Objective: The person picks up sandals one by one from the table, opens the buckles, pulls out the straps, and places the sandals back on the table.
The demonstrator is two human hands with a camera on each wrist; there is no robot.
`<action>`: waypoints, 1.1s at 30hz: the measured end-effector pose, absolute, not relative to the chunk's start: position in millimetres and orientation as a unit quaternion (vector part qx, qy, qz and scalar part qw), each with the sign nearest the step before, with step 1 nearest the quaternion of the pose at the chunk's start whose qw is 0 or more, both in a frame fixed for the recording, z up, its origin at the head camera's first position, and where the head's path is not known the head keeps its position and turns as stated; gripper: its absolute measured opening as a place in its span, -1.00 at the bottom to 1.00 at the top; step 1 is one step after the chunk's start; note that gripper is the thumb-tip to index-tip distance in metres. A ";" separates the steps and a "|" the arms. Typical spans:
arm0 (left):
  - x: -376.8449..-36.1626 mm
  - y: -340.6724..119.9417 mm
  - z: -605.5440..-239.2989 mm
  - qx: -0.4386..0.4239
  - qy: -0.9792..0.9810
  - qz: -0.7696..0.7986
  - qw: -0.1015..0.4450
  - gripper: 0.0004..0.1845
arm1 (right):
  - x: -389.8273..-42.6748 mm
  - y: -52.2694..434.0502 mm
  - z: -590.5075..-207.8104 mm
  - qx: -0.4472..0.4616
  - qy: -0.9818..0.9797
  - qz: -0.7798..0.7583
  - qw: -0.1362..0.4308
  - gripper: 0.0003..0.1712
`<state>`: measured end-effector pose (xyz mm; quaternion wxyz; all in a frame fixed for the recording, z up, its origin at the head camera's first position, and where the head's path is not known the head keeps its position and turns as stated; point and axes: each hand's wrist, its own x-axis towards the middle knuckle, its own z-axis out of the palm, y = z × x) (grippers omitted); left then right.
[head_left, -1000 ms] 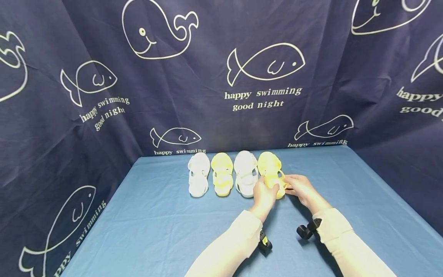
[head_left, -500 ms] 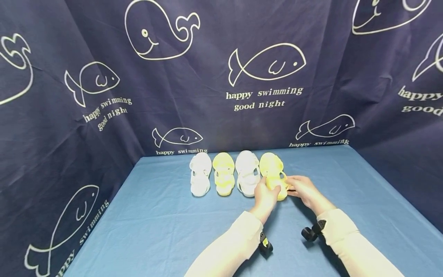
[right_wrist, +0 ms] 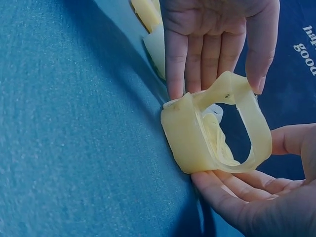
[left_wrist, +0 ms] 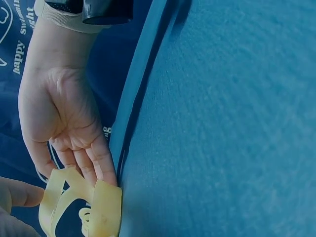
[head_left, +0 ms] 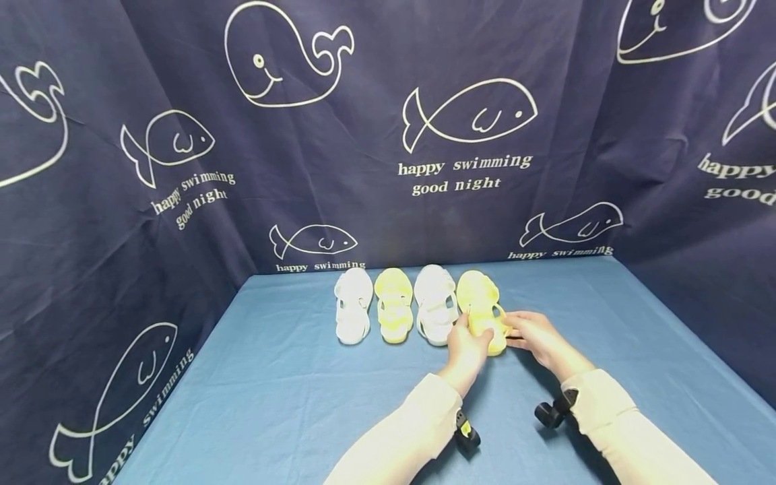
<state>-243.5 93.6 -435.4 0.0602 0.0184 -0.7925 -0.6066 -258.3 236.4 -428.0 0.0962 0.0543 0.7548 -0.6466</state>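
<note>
Two white and two yellow clogs stand in a row on the blue cloth, toes away from me. My left hand grips the right-hand yellow clog at its heel end, with fingers along its left side and thumb over the top. On the other side my right hand holds the same clog, its fingers against the side wall and its thumb at the strap. In the right wrist view the clog's heel and open strap show between both hands. Its toe is out of sight there.
Left of the held clog stand a white clog, another yellow clog and another white clog. A blue cloth covers the table. Dark blue curtains with white fish and whale prints enclose the back and sides.
The right-hand yellow clog has shifted slightly toward me and to the right, its heel more than its toe, with both hands staying on it. The other clogs have stayed put.
</note>
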 end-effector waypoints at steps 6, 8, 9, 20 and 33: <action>-242.1 92.4 -434.4 0.004 -0.800 -0.597 0.058 -0.44 | -257.1 236.9 -427.2 0.046 0.754 -0.649 0.091 -0.41; -241.9 91.4 -434.6 0.000 -0.802 -0.594 0.055 -0.43 | -256.7 237.1 -427.0 0.047 0.757 -0.645 0.092 -0.41; -241.7 90.8 -434.7 0.000 -0.802 -0.596 0.052 -0.43 | -256.6 237.1 -426.7 0.049 0.758 -0.644 0.093 -0.41; -240.7 86.8 -435.0 -0.019 -0.797 -0.602 0.042 -0.47 | -253.2 235.8 -424.6 0.052 0.770 -0.630 0.088 -0.42; -236.3 85.6 -437.6 0.002 -0.774 -0.633 0.015 -0.43 | -245.1 235.0 -427.7 0.059 0.779 -0.618 0.088 -0.41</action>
